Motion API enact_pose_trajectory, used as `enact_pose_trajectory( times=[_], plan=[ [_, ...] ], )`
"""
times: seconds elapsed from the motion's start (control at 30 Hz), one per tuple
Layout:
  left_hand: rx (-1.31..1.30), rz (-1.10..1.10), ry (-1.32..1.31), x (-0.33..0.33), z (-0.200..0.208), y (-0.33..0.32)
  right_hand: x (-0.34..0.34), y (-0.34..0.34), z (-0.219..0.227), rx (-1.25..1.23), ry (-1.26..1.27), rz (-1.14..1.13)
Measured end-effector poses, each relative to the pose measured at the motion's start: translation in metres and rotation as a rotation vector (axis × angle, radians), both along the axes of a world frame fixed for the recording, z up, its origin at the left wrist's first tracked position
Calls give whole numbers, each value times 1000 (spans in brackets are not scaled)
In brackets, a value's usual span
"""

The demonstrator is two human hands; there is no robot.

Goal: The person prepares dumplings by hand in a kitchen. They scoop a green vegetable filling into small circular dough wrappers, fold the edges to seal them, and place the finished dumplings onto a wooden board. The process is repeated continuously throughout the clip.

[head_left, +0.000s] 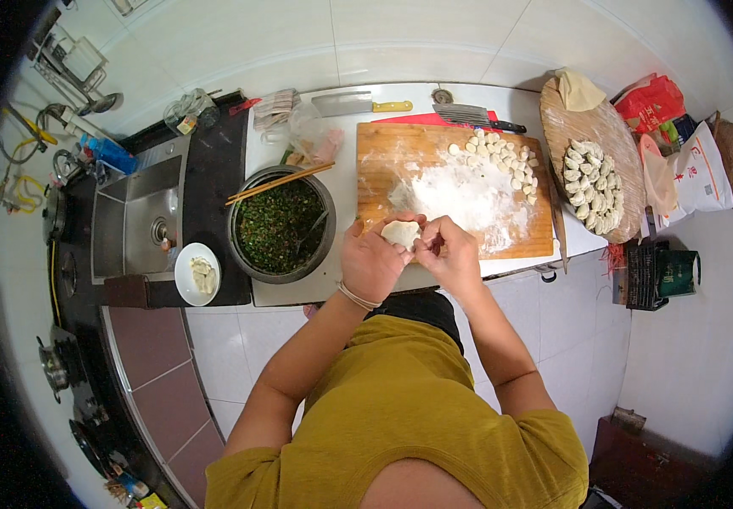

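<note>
A pale dumpling (401,232) sits between my two hands, just over the front edge of the floury wooden cutting board (383,161). My left hand (370,261) cradles it with curled fingers. With thumb and forefinger, my right hand (449,252) pinches its right edge. Whether filling lies inside cannot be seen. To the left stands a metal bowl (235,233) of chopped green filling (280,225), with wooden chopsticks (278,184) across its rim. White flour (464,199) covers the board's middle, and several small dough pieces (502,159) lie at its far right.
A round wooden board (623,144) on the right carries rows of dumplings (591,191). Behind the cutting board lie a cleaver (341,103) and a dark-handled knife (468,114). On the left are a white bowl (186,287) with pale pieces and a steel sink (150,204).
</note>
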State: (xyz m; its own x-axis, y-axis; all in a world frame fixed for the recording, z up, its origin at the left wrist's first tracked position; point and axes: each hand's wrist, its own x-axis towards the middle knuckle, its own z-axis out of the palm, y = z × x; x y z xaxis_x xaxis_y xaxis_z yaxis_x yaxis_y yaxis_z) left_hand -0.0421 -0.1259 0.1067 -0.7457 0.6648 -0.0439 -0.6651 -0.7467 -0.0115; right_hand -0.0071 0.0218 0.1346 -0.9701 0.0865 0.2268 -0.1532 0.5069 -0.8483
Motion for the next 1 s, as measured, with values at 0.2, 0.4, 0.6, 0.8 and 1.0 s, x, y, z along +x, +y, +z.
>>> enact_pose_trajectory(
  times=[0.2,0.4,0.6,0.8,1.0],
  plan=[
    [-114,29,-54,1,-3,6,6,2,14,25,-49,-25],
    [-11,-134,-62,-5,7,3,1,34,20,100,110,228],
    [-39,-150,-23,-4,6,12,1,40,13,71,114,199],
    [-100,-135,84,4,-11,25,11,30,11,18,-47,-23],
    [-422,-101,74,12,-9,37,25,36,11,42,-70,-21]
  ],
)
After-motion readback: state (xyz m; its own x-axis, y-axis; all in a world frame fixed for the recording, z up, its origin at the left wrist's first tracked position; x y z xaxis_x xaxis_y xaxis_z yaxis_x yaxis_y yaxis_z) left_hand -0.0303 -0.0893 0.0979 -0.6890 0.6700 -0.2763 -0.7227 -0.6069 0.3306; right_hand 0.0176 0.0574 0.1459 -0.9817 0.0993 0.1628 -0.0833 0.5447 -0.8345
